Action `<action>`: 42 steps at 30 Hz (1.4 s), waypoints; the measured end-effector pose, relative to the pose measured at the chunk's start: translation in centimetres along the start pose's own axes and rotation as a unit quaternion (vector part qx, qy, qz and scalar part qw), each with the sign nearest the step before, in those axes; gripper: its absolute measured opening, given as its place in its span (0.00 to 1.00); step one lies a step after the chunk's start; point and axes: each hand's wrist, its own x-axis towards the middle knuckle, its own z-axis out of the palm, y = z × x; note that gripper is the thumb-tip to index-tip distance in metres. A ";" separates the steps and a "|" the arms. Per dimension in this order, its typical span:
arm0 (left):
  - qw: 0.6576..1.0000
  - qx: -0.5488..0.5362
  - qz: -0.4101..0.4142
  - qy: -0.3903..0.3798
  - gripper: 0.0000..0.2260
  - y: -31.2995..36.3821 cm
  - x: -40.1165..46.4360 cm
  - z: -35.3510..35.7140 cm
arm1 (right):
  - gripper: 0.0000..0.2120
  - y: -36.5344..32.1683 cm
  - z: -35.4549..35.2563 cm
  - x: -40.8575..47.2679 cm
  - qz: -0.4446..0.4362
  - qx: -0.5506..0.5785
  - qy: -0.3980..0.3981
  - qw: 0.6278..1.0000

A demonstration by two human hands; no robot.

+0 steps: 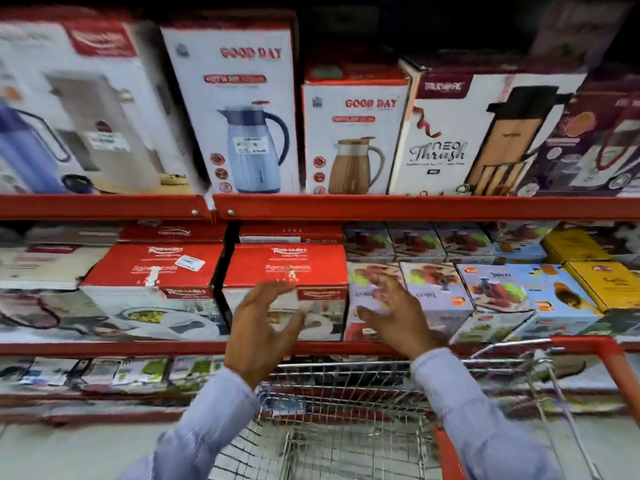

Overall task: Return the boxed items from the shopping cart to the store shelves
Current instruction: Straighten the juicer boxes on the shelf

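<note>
My left hand [261, 327] and my right hand [398, 315] are raised side by side above the wire shopping cart [349, 410], fingers spread, palms facing each other, holding nothing. Just beyond them on the middle shelf sits a red and white boxed item [287, 268], with an identical box [152, 268] to its left. My left fingertips overlap the front of the nearer red box; whether they touch it is unclear from the blur. No box shows in the visible part of the cart basket.
Red metal shelf rails [415, 206] run across the view. The top shelf holds tall flask and jug boxes [235, 109]. Small juicer boxes [440, 292] and yellow boxes [609, 282] fill the middle shelf to the right. The cart's red handle [620, 372] is at the right.
</note>
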 end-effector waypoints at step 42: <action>0.977 -0.095 -0.082 0.173 0.09 -4.4 3.1 -8.7 | 0.21 -9.9 4.4 0.5 -0.089 0.113 0.210 0.967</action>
